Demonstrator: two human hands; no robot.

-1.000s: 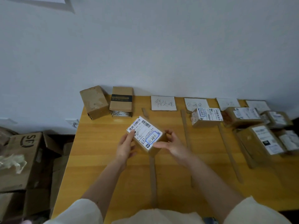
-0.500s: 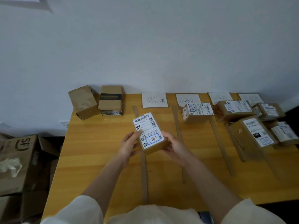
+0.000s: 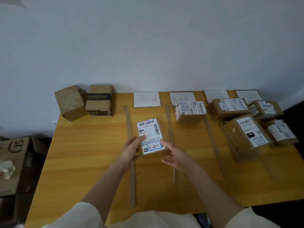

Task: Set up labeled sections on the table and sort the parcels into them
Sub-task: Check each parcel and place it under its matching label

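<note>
A small brown parcel (image 3: 148, 134) with a white shipping label and a blue-framed handwritten mark sits between my hands over the wooden table (image 3: 85, 153). My left hand (image 3: 131, 148) grips its left side, thumb on the label. My right hand (image 3: 177, 158) holds its right near corner. The parcel lies between two cardboard strips (image 3: 130, 153) (image 3: 171, 145), in front of the first handwritten paper label (image 3: 146, 99). Three more paper labels (image 3: 181, 97) (image 3: 214, 95) (image 3: 246, 95) line the back edge. Whether the parcel touches the table I cannot tell.
One labelled parcel (image 3: 190, 111) stands in the second section. Several parcels (image 3: 230, 107) (image 3: 246, 132) (image 3: 281, 132) crowd the right sections. Two plain boxes (image 3: 70, 102) (image 3: 99, 100) sit at the back left corner. A large carton (image 3: 13, 162) stands on the floor left of the table.
The parcel has turned in my hands from a slanted pose to square with the table, and now sits between the two left strips. My view has shifted.
</note>
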